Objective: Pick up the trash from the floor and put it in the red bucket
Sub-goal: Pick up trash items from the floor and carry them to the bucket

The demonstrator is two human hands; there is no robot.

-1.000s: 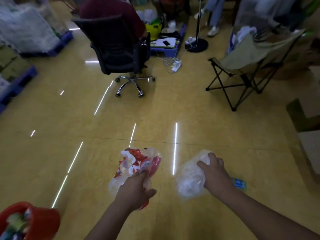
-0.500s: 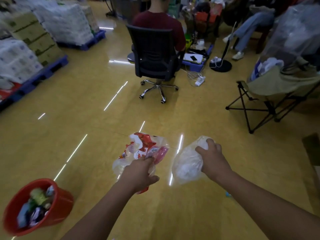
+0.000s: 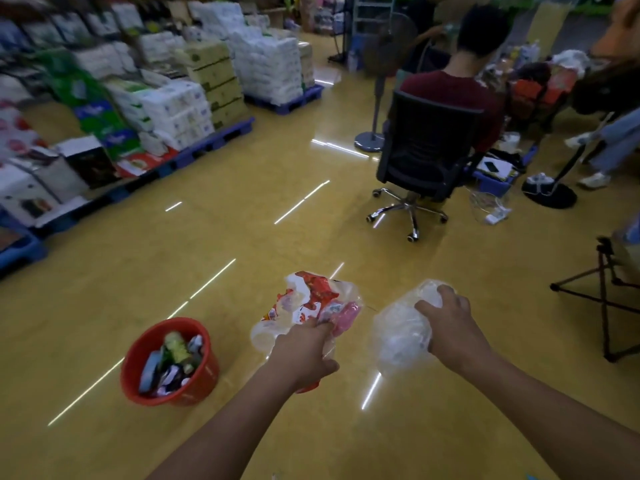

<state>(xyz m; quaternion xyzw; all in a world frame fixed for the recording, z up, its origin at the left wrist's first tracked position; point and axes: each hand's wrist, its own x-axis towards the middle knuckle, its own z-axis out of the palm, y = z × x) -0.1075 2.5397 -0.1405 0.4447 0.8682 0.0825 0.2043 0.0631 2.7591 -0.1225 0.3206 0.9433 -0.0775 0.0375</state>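
My left hand (image 3: 304, 355) grips a crumpled red-and-white printed plastic bag (image 3: 308, 299) with a pink piece at its right side, held above the yellow floor. A clear, crumpled plastic bag (image 3: 398, 334) is clutched from the top by my right hand (image 3: 450, 323). The red bucket (image 3: 204, 375) stands on the floor to the lower left of my left hand and holds several wrappers and packets. Both bags hang in the air to the right of the bucket.
A black office chair (image 3: 426, 154) with a seated person stands ahead on the right. Stacked goods on blue pallets (image 3: 214, 136) line the left side. A folding chair frame (image 3: 602, 299) is at the right edge. Two fan stands (image 3: 370, 140) and cables lie beyond.
The view has swung left and up, and the red bucket has come fully into sight closer to my left hand. Both hands still hold their bags, lifted off the floor.
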